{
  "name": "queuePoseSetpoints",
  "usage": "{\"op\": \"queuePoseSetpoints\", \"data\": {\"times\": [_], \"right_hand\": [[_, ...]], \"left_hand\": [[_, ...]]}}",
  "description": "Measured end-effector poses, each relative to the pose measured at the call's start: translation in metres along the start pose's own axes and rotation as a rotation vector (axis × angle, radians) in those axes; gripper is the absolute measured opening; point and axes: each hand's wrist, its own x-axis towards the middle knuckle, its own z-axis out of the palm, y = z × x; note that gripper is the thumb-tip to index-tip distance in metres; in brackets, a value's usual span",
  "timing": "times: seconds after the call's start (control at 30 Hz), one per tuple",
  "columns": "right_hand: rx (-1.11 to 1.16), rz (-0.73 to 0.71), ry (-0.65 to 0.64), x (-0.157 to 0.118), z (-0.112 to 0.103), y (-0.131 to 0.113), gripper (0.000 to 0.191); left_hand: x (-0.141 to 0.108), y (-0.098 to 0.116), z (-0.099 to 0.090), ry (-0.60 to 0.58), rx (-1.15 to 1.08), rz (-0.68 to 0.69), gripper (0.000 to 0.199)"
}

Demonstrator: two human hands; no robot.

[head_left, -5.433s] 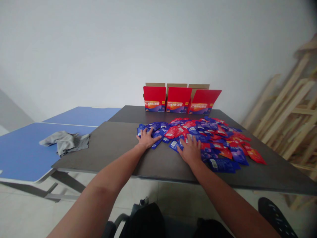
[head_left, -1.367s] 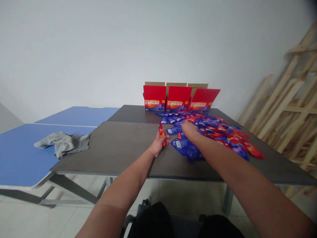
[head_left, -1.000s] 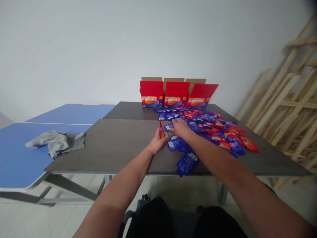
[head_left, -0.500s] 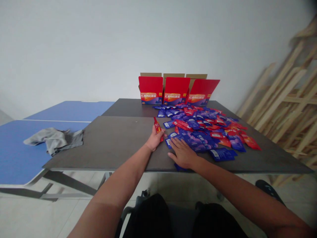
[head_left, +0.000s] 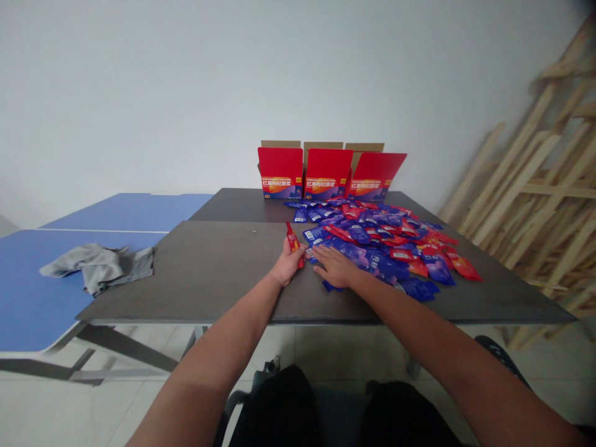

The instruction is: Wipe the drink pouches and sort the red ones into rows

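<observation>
My left hand (head_left: 287, 262) is closed around a red sachet (head_left: 293, 236), which stands up on edge out of the fist. To its right, my right hand (head_left: 336, 266) lies flat with fingers stretched out over a blue-purple sachet (head_left: 379, 264) at the near left side of the pile. Whether it grips any sachet is not visible; the fingers look flat. Red and blue sachets (head_left: 363, 232) are heaped across the right half of the dark table (head_left: 223, 267). One blue sachet (head_left: 418, 288) lies at the heap's near edge.
Three red and blue cartons (head_left: 281, 174) stand in a row behind the heap, flaps up. A grey cloth (head_left: 100, 266) rests on the blue table (head_left: 32, 292) at left. Wooden slats (head_left: 531, 186) lean at the right.
My right hand has moved forward and slightly left, closer to my left hand. My left hand still holds the red sachet. The view has shifted slightly.
</observation>
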Motion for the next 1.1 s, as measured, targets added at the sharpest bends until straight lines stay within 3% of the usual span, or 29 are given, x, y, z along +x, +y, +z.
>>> {"op": "queuePoseSetpoints", "data": {"times": [0.33, 0.6, 0.73, 0.9, 1.0, 1.1], "right_hand": [[0.004, -0.025, 0.068, 0.025, 0.006, 0.037, 0.057], [0.019, -0.028, 0.247, 0.02, -0.004, 0.032, 0.044], [-0.01, -0.071, 0.236, -0.006, -0.017, 0.022, 0.046], [-0.037, -0.143, 0.134, -0.071, -0.028, 0.015, 0.049], [-0.097, -0.145, 0.079, -0.108, -0.029, 0.02, 0.05], [-0.18, -0.07, 0.066, -0.129, -0.03, 0.035, 0.051]], "left_hand": [[-0.001, 0.002, 0.001, 0.001, 0.014, -0.037, 0.053], [-0.001, 0.004, 0.002, -0.006, 0.013, -0.048, 0.061], [0.0, 0.004, 0.001, -0.003, 0.02, -0.049, 0.058], [0.0, 0.006, 0.002, -0.004, 0.023, -0.048, 0.054], [-0.001, 0.006, 0.002, -0.01, 0.026, -0.05, 0.056], [-0.002, 0.006, 0.002, -0.012, 0.035, -0.041, 0.054]]}}
